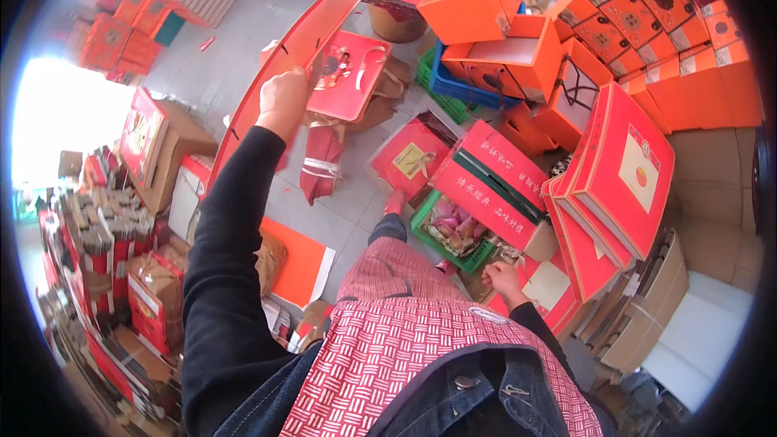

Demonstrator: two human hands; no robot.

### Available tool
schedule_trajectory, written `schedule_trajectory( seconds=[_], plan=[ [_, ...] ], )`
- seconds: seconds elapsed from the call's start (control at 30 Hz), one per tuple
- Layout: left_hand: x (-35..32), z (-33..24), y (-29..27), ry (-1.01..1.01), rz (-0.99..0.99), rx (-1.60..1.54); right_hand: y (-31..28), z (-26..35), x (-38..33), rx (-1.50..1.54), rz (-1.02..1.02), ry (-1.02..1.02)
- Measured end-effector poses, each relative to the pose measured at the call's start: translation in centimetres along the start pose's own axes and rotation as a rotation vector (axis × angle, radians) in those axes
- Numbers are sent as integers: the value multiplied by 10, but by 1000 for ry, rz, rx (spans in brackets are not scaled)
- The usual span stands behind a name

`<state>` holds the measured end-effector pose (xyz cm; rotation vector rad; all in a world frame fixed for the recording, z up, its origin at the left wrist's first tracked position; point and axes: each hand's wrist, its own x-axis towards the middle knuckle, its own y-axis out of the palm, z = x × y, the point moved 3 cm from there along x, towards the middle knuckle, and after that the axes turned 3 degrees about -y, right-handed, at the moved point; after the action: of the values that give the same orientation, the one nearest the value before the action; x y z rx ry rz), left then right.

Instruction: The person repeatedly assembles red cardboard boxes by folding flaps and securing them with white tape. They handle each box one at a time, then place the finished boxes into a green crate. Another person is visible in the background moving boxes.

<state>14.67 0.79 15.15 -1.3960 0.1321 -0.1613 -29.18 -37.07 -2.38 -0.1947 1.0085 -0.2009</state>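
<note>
My left hand [285, 102] is raised, its fingers wrapped round the edge of a long orange-red cardboard panel [312, 23]. Small dark slots or cord ends show along the panel. It stands tilted and partly covers a red square box lid [350, 81] with a printed picture. My right hand [503, 278] is low at my right side, its fingers curled in. Whatever it holds, if anything, is too small to make out. Near that hand are a red box with a pale panel [547, 285] and a green crate [458, 254] of pink wrapped items.
Large red boxes [623, 178] lean in a stack at my right. Orange gift boxes [510, 57] sit on a blue crate [465, 85], with more stacked behind. Flattened cartons [93, 235] pile up at left. An orange sheet [298, 263] lies on the grey tiled floor [344, 231].
</note>
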Motion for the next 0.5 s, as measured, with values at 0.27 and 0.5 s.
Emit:
schedule_trajectory(
  seconds=[0.27,0.5],
  plan=[
    [76,-78,259,71,444,-170,40,12,11,-75,-84,-41],
    [-65,-226,317,625,694,-422,15,-50,21,-33,-314,91]
  ],
)
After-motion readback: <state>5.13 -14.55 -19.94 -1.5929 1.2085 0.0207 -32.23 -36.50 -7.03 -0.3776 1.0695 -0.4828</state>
